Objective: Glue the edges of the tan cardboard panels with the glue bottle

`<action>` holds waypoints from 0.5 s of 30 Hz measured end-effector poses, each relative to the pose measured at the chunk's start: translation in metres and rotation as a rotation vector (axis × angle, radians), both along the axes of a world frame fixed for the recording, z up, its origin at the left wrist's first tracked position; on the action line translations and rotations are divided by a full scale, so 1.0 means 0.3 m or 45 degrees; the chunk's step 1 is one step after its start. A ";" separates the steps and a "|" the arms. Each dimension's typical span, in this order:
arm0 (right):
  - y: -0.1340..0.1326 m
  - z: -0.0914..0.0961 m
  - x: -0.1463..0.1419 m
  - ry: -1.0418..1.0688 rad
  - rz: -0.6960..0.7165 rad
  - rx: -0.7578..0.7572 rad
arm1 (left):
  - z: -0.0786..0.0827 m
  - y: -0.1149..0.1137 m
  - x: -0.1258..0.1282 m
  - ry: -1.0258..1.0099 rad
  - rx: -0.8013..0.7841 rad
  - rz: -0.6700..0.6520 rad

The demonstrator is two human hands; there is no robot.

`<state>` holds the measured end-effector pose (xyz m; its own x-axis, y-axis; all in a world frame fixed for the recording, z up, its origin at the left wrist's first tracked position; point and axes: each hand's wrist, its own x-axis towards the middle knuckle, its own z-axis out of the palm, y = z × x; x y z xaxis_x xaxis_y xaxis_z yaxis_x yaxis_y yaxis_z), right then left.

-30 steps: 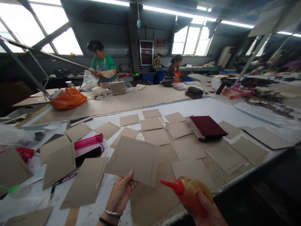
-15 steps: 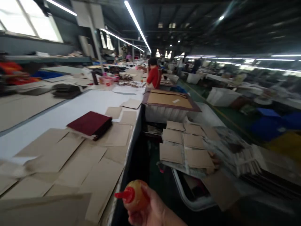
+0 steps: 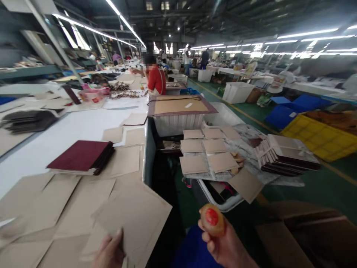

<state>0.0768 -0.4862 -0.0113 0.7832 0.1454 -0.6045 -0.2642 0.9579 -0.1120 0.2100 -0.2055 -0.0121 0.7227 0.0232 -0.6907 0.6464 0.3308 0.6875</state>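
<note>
My right hand (image 3: 227,245) is wrapped round a small amber squeeze bottle (image 3: 219,227) with a red cap, held up in front of the white bin's corner. At the lower middle, my left hand (image 3: 110,250) pinches a large beige panel (image 3: 139,216), thumb on top. This panel is raised over the table's edge and covers part of the overlapping beige pieces (image 3: 67,201) beneath it. Beyond them lies a stack of dark maroon panels (image 3: 79,155).
Right of the table, small beige pieces (image 3: 195,163) lie in rows on a covered white bin (image 3: 234,204). A bundled stack (image 3: 290,152) sits beside them. A cardboard box (image 3: 306,238) stands lower right, a yellow crate (image 3: 318,136) behind. Further off, a person in red (image 3: 156,80) works.
The view has swung right. My left hand has come into view gripping the beige panel. The bottle in my right hand has moved right, its red top now facing me.
</note>
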 end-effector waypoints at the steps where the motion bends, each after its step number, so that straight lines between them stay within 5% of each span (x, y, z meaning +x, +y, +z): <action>1: -0.006 0.004 -0.023 -0.012 -0.027 -0.006 | 0.000 0.001 -0.002 -0.003 -0.029 0.009; 10: -0.024 0.010 -0.098 -0.090 -0.091 0.017 | 0.029 -0.078 0.018 -0.096 -0.155 0.030; 15: -0.194 -0.092 -0.055 -0.108 0.017 -0.040 | 0.007 -0.173 0.038 -0.087 -0.308 0.053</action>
